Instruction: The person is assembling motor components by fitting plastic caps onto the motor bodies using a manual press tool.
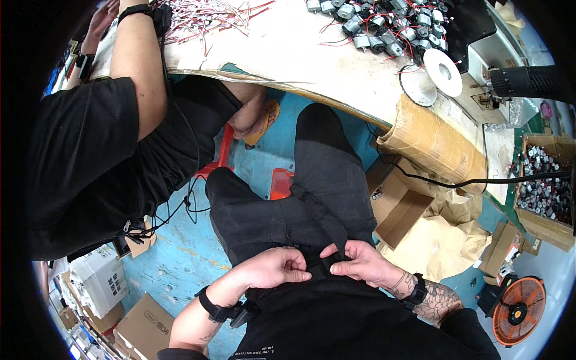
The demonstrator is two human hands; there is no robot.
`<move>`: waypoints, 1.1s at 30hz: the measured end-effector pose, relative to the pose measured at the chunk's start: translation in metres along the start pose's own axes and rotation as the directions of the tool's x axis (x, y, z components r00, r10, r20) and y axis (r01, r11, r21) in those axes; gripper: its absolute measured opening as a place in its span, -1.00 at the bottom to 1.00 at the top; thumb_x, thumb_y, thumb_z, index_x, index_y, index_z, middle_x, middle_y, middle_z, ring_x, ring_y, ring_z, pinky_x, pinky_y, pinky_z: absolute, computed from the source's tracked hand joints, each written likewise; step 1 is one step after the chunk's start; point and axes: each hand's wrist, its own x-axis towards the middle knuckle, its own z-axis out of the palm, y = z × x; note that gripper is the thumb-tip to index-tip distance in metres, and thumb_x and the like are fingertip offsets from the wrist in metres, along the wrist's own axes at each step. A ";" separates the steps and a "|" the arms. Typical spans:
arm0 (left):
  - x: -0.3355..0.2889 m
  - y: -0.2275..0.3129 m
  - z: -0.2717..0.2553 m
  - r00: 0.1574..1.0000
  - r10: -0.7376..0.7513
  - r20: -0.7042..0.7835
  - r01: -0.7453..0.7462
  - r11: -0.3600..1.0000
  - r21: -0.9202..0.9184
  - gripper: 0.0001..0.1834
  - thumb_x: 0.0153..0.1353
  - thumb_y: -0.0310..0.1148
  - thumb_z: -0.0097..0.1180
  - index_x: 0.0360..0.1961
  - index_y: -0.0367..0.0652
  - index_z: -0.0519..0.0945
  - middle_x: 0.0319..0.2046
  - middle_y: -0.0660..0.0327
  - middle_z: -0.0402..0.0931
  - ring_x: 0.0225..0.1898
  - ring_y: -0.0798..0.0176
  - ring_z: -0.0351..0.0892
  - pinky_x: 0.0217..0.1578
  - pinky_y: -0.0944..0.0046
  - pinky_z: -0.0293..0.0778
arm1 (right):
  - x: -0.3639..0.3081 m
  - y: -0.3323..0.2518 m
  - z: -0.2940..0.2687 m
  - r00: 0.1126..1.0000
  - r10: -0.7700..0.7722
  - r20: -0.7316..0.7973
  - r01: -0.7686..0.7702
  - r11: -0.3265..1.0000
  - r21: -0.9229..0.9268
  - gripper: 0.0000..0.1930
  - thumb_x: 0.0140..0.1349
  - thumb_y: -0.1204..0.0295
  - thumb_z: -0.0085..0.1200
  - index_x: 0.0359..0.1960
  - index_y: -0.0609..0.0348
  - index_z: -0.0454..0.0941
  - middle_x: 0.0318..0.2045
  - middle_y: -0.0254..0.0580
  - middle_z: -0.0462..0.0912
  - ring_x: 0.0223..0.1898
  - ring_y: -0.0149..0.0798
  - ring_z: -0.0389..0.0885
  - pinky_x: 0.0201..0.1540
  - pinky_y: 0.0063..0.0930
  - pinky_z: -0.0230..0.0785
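Observation:
Both of my hands are at my waist, over my lap. My left hand (277, 267) has its thumb and fingers pinched together at the black fabric near the middle of my waist. Opposite it, my right hand (359, 263) grips a black strap (327, 223) between thumb and fingers. One length of the strap runs forward from there over my dark trousers (335, 162). What exactly lies between the left fingertips is hard to make out, black on black.
The worktable (288, 51) ahead bears small motors (384, 27) and a heap of wires (204, 18). At left sits a co-worker in a black shirt (90, 132). Open cardboard box (405, 219), brown paper (447, 246) and an orange fan (519, 311) are right; a black cable (456, 183) crosses there.

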 end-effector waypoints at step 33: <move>0.028 0.011 0.021 0.980 0.019 -0.198 -0.110 0.882 -0.459 -0.86 0.37 -0.39 0.09 -0.34 -0.19 0.49 -0.46 0.46 0.37 -0.43 0.55 0.25 -0.40 0.48 0.24 | -0.002 0.008 0.004 0.975 0.002 -0.220 -0.025 0.994 -0.103 -0.67 0.42 0.10 0.00 -0.12 0.14 0.48 -0.51 -0.57 0.38 -0.60 -0.66 0.22 -0.56 -0.73 0.16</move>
